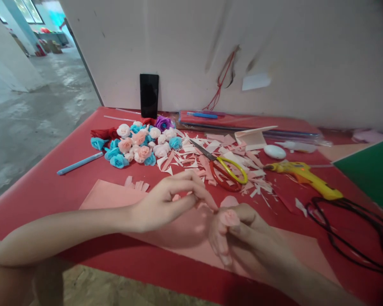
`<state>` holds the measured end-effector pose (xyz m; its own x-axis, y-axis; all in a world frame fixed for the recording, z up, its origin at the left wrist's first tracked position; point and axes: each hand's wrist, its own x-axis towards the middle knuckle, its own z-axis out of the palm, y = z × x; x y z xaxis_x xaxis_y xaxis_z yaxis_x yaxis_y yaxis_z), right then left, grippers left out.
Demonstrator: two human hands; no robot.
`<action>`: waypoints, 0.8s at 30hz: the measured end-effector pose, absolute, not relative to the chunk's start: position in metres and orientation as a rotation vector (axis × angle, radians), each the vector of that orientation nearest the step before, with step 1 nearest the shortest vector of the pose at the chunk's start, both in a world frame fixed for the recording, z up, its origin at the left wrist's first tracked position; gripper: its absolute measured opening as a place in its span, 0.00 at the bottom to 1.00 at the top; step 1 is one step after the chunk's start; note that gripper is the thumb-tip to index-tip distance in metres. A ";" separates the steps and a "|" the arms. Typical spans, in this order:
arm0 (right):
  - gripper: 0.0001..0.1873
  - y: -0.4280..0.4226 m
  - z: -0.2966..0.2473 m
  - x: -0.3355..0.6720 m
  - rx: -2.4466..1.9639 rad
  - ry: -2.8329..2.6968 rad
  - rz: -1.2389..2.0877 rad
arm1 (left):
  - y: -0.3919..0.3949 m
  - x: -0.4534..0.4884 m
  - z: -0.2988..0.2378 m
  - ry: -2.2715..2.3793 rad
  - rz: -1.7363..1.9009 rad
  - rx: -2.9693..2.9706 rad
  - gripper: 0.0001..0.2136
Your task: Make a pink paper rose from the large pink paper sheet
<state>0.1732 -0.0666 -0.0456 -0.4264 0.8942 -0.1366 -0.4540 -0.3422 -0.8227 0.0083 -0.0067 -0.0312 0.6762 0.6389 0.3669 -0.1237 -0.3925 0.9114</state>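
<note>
A small pink paper flower (230, 217) is pinched between the thumb and fingers of my right hand (252, 236). Reaching across from the left, my left hand (169, 199) has its fingers loosely stretched and apart, their tips close to the right hand. I see nothing held in it. Beneath both hands lies a sheet of pink paper (108, 195). A rounded pink paper piece (230, 200) shows just behind the flower; whether it is joined to it I cannot tell. Scissors (223, 165) with red and yellow handles rest on the paper scraps (207, 148) beyond.
A pile of paper roses (140, 144) sits at the back left, near a blue stick-like item (79, 164). A phone (149, 95) leans on the wall. To the right are a yellow glue gun (306, 176), its black cable (332, 238), a white oval object (274, 151) and a green board (370, 174).
</note>
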 end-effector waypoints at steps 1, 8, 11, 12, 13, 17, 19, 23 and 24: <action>0.10 -0.067 -0.046 0.172 -0.743 -0.898 1.904 | -0.009 0.009 -0.032 0.402 0.853 1.768 0.11; 0.09 -0.073 -0.040 0.169 -0.853 -0.968 1.873 | -0.015 0.009 -0.039 0.299 0.870 1.560 0.09; 0.09 -0.076 -0.038 0.172 -0.949 -1.051 1.751 | -0.015 0.008 -0.041 0.283 0.918 1.601 0.06; 0.09 -0.076 -0.037 0.172 -0.977 -1.073 1.709 | -0.016 0.008 -0.041 0.263 0.944 1.624 0.06; 0.09 -0.077 -0.036 0.173 -1.009 -1.102 1.670 | -0.016 0.009 -0.041 0.239 0.972 1.650 0.07; 0.12 -0.077 -0.029 0.171 -1.130 -1.265 1.530 | -0.017 0.011 -0.040 0.211 1.026 1.758 0.07; 0.13 -0.077 -0.026 0.169 -1.180 -1.347 1.448 | -0.018 0.012 -0.040 0.231 1.028 1.776 0.05; 0.13 -0.078 -0.023 0.167 -1.211 -1.453 1.344 | -0.020 0.013 -0.040 0.259 1.071 1.826 0.03; 0.14 -0.078 -0.023 0.167 -1.209 -1.483 1.338 | -0.020 0.013 -0.041 0.263 1.080 1.846 0.03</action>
<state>0.1673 -0.0780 -0.0234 -0.2381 0.9703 -0.0433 0.1430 -0.0091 -0.9897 0.0126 -0.0199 -0.0405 0.5870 0.5801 0.5647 -0.2561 -0.5287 0.8093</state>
